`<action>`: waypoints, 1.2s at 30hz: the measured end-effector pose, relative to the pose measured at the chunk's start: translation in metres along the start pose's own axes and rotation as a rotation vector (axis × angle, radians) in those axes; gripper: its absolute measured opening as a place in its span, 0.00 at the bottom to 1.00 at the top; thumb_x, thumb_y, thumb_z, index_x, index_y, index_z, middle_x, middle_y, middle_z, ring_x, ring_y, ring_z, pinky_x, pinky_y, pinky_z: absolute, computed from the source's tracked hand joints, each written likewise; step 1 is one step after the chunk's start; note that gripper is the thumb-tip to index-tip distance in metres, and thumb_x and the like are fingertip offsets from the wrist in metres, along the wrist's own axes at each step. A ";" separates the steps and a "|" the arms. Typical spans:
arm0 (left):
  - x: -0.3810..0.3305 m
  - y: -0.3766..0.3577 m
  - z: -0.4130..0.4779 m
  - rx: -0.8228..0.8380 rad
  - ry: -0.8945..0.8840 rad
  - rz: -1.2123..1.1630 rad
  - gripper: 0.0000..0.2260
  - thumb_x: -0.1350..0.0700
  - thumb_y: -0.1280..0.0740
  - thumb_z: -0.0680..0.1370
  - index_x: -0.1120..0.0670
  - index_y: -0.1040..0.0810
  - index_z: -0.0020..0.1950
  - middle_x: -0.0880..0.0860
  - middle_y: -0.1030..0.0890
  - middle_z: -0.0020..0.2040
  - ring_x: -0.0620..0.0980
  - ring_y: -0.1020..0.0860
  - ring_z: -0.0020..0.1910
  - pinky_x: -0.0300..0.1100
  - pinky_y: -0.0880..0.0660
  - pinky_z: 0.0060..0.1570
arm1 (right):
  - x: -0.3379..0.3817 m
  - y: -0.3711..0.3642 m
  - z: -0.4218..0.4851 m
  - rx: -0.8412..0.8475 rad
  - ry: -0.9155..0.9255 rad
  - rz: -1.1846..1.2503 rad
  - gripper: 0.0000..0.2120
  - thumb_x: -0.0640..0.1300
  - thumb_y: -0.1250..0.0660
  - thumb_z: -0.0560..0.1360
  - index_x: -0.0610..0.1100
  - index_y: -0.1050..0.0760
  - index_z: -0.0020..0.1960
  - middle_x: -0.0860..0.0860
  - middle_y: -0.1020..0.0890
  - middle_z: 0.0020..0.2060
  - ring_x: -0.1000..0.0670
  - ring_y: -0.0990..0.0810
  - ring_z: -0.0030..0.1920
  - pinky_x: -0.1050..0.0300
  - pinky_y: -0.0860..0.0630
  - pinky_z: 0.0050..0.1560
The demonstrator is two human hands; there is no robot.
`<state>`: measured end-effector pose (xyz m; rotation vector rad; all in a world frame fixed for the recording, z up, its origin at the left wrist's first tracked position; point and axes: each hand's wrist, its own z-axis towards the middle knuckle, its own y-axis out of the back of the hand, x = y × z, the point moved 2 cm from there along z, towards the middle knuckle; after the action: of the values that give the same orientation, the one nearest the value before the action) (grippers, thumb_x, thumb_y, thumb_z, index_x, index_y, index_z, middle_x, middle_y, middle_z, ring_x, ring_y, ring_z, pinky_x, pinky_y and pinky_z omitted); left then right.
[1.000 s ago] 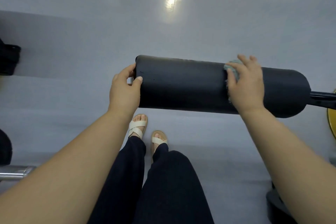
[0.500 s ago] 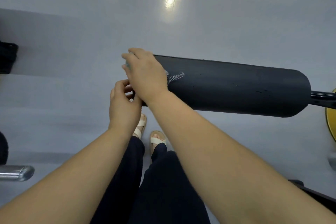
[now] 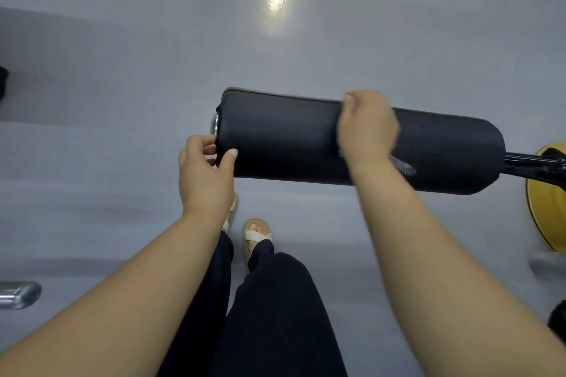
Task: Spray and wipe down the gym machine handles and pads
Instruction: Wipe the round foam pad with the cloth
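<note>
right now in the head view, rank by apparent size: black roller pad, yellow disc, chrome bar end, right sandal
1. black roller pad
2. yellow disc, though the frame cuts it off
3. chrome bar end and right sandal: look alike, unranked

Blurred: the right hand [image 3: 366, 128], fingers too smeared to tell how they lie. Hidden under it, nearly all of the cloth [image 3: 403, 166], only a grey fringe showing by the wrist. Tucked out of sight behind the end of the pad [image 3: 281, 138]: fingertips of the left hand [image 3: 205, 171]. Cut off by the right edge: black bar [image 3: 533, 164], yellow disc [image 3: 543, 202] and a dark shape [image 3: 559, 323] too partial to name. Cut off at the left: chrome tube [image 3: 18, 294]. Mostly behind the left wrist: one sandal [image 3: 231, 214].
</note>
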<state>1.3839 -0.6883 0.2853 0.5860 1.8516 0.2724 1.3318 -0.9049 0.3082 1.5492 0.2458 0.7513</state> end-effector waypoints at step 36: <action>-0.053 -0.107 -0.038 0.296 -0.733 1.035 0.37 0.46 0.41 0.77 0.57 0.59 0.77 0.57 0.57 0.78 0.59 0.60 0.76 0.58 0.64 0.71 | -0.192 0.029 0.002 -0.237 0.187 0.166 0.13 0.43 0.41 0.79 0.39 0.21 0.57 0.43 0.22 0.60 0.42 0.27 0.65 0.55 0.41 0.71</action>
<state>1.3339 -0.8036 0.2932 1.5895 0.7595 0.3845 1.1790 -1.0202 0.2767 1.2862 0.1598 1.0206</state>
